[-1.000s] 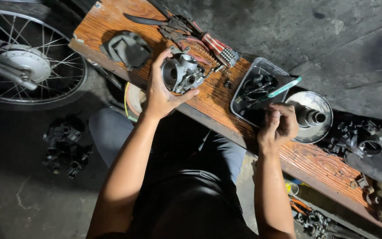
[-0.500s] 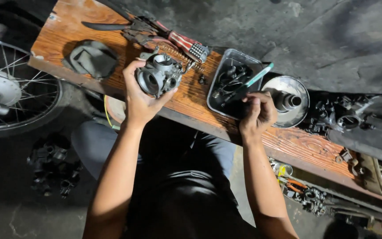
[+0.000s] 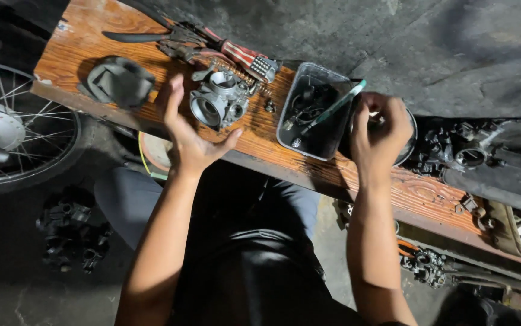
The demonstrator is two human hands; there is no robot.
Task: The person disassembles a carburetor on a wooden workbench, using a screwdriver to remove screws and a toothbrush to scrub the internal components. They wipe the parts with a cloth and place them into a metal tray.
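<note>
A grey metal carburetor lies on a worn wooden plank. My left hand is just beside it, palm up with fingers spread, holding nothing. My right hand hovers with curled fingers over a round metal bowl-shaped part, right of a clear plastic tray. The tray holds small dark parts, and a teal-handled brush leans in it. Motion blur hides whether the right fingers grip anything.
A black rubber piece and tools with red striped handles lie on the plank's far left. A spoked wheel stands at the left, engine parts at the right, dark parts on the floor.
My left hand has let go of the carburetor, which now rests on the plank. My right hand has left the brush in the tray and moved right, over the round metal part.
</note>
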